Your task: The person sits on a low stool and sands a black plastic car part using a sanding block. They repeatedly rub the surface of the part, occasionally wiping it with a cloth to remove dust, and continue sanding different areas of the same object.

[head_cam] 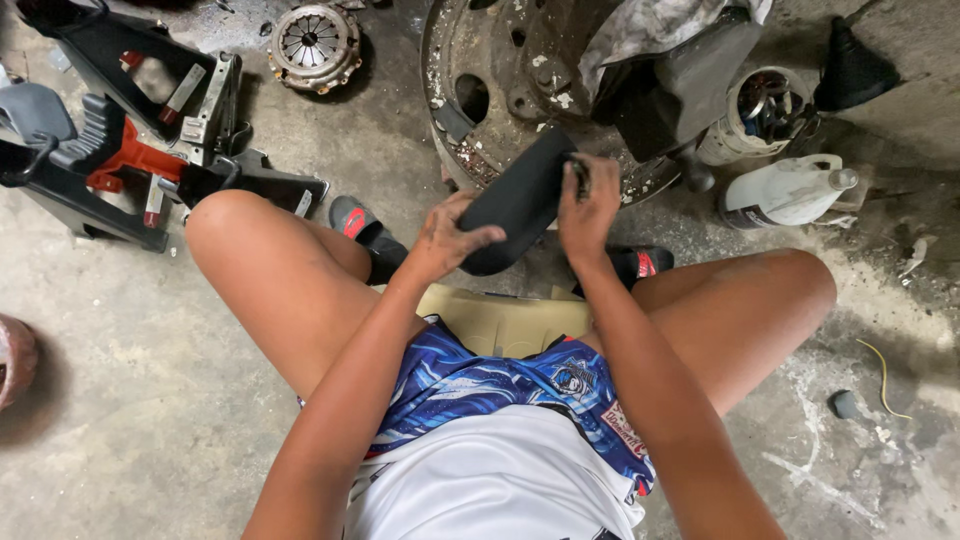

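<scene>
Hands meet above your knees: your left hand curls its fingers around the lower end of a black curved pad, while your right hand pinches a small dark piece at the pad's upper edge. The pad is matte, dark, smooth and oblong, tilted up toward the rusty wheel rim, just in front of it. Bare concrete floor lies open to your left; a white plastic jug stands near on your right.
</scene>
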Available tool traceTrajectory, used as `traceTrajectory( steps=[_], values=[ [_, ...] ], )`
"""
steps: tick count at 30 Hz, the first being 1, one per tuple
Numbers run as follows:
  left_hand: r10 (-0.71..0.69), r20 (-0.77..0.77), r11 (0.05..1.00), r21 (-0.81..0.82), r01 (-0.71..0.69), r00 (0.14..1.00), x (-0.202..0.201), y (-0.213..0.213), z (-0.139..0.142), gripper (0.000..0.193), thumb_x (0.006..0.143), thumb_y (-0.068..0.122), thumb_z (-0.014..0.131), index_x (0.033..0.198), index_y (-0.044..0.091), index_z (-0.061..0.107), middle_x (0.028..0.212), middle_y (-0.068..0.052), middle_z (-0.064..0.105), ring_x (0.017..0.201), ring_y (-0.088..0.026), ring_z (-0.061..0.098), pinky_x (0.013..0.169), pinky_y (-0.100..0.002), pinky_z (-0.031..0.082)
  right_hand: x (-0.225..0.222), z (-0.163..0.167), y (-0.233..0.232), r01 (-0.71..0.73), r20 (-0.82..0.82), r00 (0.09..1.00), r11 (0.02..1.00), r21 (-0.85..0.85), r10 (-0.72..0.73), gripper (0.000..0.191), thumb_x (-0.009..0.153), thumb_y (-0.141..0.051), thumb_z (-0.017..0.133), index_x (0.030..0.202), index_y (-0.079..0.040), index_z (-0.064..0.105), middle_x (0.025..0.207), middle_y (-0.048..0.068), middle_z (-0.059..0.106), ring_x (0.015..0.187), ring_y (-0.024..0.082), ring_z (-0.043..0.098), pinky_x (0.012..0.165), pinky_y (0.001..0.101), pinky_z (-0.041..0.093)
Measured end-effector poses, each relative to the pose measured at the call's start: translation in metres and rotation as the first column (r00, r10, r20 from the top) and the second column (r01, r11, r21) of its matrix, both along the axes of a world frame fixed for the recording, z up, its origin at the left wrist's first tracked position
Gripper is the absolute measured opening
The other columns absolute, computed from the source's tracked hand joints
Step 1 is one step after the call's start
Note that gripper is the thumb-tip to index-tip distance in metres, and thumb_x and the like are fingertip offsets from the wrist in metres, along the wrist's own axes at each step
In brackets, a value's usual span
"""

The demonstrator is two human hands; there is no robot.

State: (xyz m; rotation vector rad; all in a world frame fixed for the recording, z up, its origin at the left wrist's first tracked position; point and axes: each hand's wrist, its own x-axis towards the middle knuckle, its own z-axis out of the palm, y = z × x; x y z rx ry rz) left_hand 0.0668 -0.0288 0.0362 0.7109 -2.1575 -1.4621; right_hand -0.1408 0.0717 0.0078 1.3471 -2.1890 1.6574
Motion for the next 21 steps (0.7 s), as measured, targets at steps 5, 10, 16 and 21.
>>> traceTrajectory(
  steps=[5, 10, 16, 21],
  values=[
    [0.009, 0.026, 1.0, 0.026, -0.009, 1.0, -0.002, 0.008, -0.006, 0.049, 0.075, 0.035, 0.085, 0.106, -0.001, 0.075, 0.123, -0.015, 0.065, 0.111, -0.03, 0.065, 0.098, -0.039, 0.051, 0.032, 0.024, 0.012, -0.277, -0.228, 0.922, 0.944, 0.179, 0.314, 0.037, 0.078, 0.0, 0.076, 0.114, -0.008, 0.071, 0.11, 0.014, 0.064, 0.108, 0.034, 0.059, 0.098, 0.0452, 0.042],
    [-0.007, -0.059, 0.999, -0.051, 0.004, 0.998, -0.01, 0.01, -0.014, 0.048, 0.074, 0.028, 0.08, 0.111, -0.002, 0.073, 0.126, -0.015, 0.065, 0.116, -0.03, 0.065, 0.102, -0.038, 0.051, 0.042, 0.039, 0.017, -0.471, -0.244, 0.81, 0.84, 0.271, 0.533, 0.039, 0.074, -0.004, 0.078, 0.111, -0.011, 0.071, 0.111, 0.01, 0.065, 0.111, 0.032, 0.059, 0.103, 0.0486, 0.039],
    [-0.055, 0.025, 0.997, 0.052, 0.054, 0.998, -0.013, 0.016, -0.006, 0.051, 0.076, 0.033, 0.081, 0.11, -0.003, 0.071, 0.123, -0.015, 0.065, 0.112, -0.03, 0.065, 0.1, -0.038, 0.05, 0.0, 0.031, -0.005, -0.165, -0.111, 0.977, 0.974, 0.154, 0.183, 0.016, 0.09, -0.008, 0.08, 0.105, -0.006, 0.072, 0.103, 0.012, 0.07, 0.103, 0.032, 0.065, 0.098, 0.0428, 0.044],
    [-0.056, 0.053, 0.998, -0.019, 0.057, 0.997, -0.02, 0.02, -0.005, 0.061, 0.078, 0.038, 0.083, 0.117, -0.004, 0.066, 0.128, -0.016, 0.061, 0.117, -0.032, 0.063, 0.101, -0.039, 0.05, -0.025, 0.03, -0.004, -0.042, 0.06, 0.997, 0.998, 0.042, 0.04, 0.015, 0.093, -0.008, 0.078, 0.106, -0.004, 0.073, 0.104, 0.012, 0.07, 0.097, 0.029, 0.069, 0.091, 0.0371, 0.053]
  ],
)
